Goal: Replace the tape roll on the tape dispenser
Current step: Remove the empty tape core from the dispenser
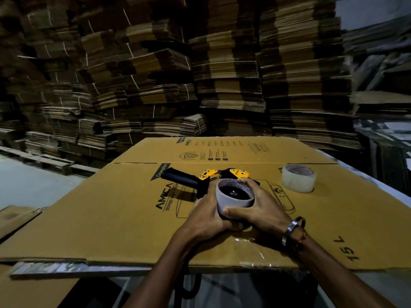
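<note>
Dispenser (pixel 200 181) w/ core (pixel 233 202); spare roll (pixel 298 178) right.

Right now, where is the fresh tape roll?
The fresh tape roll stands on the flattened cardboard box, right of the tape dispenser, untouched.

Counted: two hands, left hand (pixel 208 213) and right hand (pixel 259 208), both wrapped round one empty tape core (pixel 233 204) seated on one tape dispenser (pixel 200 180). One full tape roll (pixel 298 178) is seen well right of the grip and beyond it. One flattened cardboard sheet (pixel 124 218) is found under the grip. One metal bangle (pixel 291 228) is worn just behind the right-hand grip. Background cardboard stacks: too many, not countable.
</note>
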{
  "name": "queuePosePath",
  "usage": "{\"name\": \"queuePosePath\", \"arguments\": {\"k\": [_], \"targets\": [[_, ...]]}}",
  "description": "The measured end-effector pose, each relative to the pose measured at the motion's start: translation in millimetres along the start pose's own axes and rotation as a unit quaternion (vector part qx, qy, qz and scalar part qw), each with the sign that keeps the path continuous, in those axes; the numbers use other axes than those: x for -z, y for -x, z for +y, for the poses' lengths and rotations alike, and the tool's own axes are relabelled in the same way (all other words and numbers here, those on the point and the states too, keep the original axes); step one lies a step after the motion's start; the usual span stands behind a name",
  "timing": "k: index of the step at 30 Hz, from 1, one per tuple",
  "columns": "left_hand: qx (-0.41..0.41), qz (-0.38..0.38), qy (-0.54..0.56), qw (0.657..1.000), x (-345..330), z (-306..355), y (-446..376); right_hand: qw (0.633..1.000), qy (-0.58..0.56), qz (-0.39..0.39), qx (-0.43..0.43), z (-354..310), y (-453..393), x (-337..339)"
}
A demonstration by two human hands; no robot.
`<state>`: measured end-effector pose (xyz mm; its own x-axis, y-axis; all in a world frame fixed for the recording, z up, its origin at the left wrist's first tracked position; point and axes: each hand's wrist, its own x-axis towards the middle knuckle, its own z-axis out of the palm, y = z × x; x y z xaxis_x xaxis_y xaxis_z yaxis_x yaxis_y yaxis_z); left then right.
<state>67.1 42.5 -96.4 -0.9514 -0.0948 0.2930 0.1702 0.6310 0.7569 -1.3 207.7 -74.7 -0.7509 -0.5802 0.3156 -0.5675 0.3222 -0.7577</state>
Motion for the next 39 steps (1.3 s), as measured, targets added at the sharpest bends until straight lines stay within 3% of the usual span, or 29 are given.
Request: {"name": "queuePosePath", "arguments": {"k": [13, 20, 39], "targets": [[-0.008, -0.009, -0.016, 1.000, 3, 1, 3, 0.995, 0.072, 0.023, 0.069, -3, 6, -6], [-0.022, -0.031, 0.024, 0.999, 5, 2, 2, 0.999, -0.023, -0.002, 0.032, -5, 3, 7], [-0.004, -0.022, 0.075, 0.997, 5, 2, 3, 0.991, -0.133, -0.003, 0.002, 0, -1, 5]]}}
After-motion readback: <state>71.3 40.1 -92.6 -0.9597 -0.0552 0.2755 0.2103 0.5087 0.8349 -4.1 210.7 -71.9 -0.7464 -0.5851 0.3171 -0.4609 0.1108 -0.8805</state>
